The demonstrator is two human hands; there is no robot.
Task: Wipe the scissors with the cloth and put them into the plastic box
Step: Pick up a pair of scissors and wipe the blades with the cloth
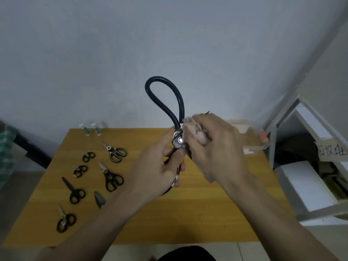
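Scissors with big black loop handles are held up above the yellow table, roughly at the middle of the head view. Their long axis runs nearly upright: one loop rises above the hands against the wall, the pivot screw sits between the two hands, and the other handle passes down through the left palm. A dark tip shows just above the right hand, so the blades seem to be spread, with one angled up to the right; the rest of that blade is hidden.

The left hand grasps the scissors just below the pivot, fingers curled round the lower handle. The right hand is clenched round a bunched pinkish cloth, which presses against the scissors immediately right of the pivot. So the cloth hand lies to the right of the tool and touches it, and any wiping stroke would run along that up-right blade, as I judge it.

The plastic box, clear and with an orange clip, stands at the table's far right edge, behind the right hand and nearer to it than to the left.

Six more pairs of scissors lie on the left side of the table, well apart from the hands.
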